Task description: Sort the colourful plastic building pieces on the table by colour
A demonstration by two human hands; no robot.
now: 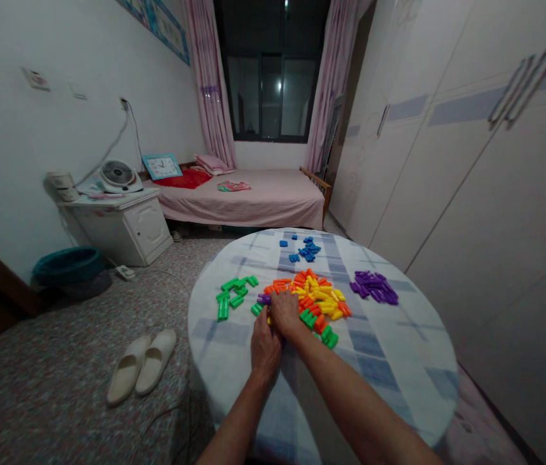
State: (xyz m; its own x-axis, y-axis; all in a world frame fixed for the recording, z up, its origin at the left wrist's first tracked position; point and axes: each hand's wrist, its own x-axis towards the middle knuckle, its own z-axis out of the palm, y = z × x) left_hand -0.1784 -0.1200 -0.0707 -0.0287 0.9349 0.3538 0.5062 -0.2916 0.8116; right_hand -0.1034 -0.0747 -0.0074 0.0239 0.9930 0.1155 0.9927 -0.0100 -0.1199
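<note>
Both hands meet at the near left edge of a mixed pile of plastic building blocks [319,296], orange, yellow and green. My right hand [286,311] reaches over it with fingers curled down, and a purple block [264,299] shows at its fingertips. Just below and partly behind, my left hand [266,343] is close against the right one; its fingertips are largely hidden. Green blocks [223,306] lie in a loose group to the left. Purple blocks [374,287] form a heap at the right, and blue blocks [308,249] lie scattered at the far side.
A checked cloth covers the round table [399,355]. Beyond it stands a bed [253,200]. A white cabinet [142,229] with a fan [118,174] is at the left, near slippers [142,365] on the floor. Wardrobes [471,194] line the right side.
</note>
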